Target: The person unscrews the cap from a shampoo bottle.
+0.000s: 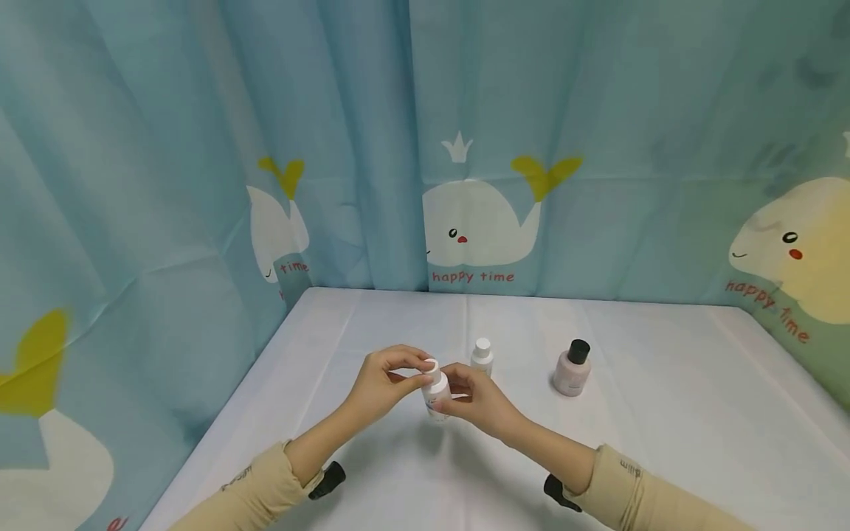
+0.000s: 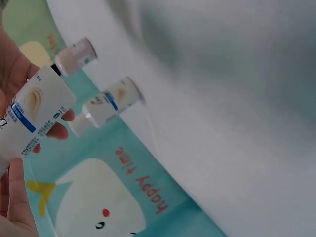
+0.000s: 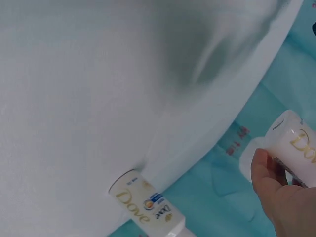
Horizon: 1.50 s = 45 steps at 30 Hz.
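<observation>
Both sleeves frame the near table edge, and just beyond them the right hand [image 1: 479,402] wraps the body of a small white bottle [image 1: 436,394] held above the table [image 1: 664,413], while the left hand [image 1: 385,383] pinches its white cap [image 1: 430,366] with curled fingertips. Close behind stand a second white bottle [image 1: 482,356] and, further right, a pink bottle [image 1: 571,369]. Twisting too hard could likely squeeze the soft body, spilling lotion or slipping the bottle onto its neighbour.

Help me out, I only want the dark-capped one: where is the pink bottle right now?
In the head view the pink bottle stands upright on the white table, right of the small white bottle, beyond the right hand, untouched.
</observation>
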### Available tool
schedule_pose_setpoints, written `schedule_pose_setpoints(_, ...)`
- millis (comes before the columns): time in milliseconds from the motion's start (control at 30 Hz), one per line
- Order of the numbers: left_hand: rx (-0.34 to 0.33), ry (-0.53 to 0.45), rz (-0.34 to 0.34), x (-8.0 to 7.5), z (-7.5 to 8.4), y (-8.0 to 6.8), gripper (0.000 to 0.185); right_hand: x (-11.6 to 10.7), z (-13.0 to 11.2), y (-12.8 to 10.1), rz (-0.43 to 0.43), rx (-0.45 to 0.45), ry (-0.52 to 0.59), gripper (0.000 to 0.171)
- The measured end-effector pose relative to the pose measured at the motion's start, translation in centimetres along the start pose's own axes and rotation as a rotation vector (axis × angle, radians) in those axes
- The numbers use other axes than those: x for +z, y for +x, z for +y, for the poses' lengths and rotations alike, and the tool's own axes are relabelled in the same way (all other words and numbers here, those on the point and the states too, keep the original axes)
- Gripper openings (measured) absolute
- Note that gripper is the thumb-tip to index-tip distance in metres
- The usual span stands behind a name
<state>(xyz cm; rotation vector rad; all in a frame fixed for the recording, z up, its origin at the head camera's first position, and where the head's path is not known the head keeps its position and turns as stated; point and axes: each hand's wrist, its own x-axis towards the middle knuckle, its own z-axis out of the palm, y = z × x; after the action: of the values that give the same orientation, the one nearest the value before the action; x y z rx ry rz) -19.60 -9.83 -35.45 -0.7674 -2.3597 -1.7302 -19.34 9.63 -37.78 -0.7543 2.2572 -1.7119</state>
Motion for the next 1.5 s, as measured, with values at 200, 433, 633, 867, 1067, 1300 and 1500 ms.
schedule_pose_setpoints(200,0.007,-0.023,0.023,-0.1,1.2,-0.8,0.015,0.4,-1.0,-0.9,0.004,-0.021,-0.031,0.039)
schedule_pose_setpoints(433,0.022,-0.026,0.027,-0.1,2.4,-0.6,0.014,0.0,-1.9,-1.5,0.042,-0.055,-0.077,0.039)
schedule_pose_setpoints(633,0.028,-0.051,0.034,0.3,2.9,-1.0,0.015,-0.2,-2.0,-2.1,0.038,-0.056,-0.074,0.039)
schedule_pose_setpoints(867,0.059,-0.080,0.026,0.7,3.3,-1.1,0.015,0.0,-1.6,-2.9,0.032,-0.115,0.003,0.046)
schedule_pose_setpoints(1067,0.112,-0.189,-0.055,0.5,3.1,-0.7,0.023,0.2,-1.7,-4.3,0.078,-0.208,0.024,0.041)
schedule_pose_setpoints(1300,0.150,-0.341,-0.200,0.1,3.5,0.4,0.070,-1.1,-2.7,-4.8,-0.074,-0.241,0.109,0.045)
schedule_pose_setpoints(1500,0.223,-0.487,-0.426,0.5,3.4,1.3,0.069,-2.8,-2.6,-5.0,-0.231,-0.232,0.195,0.047)
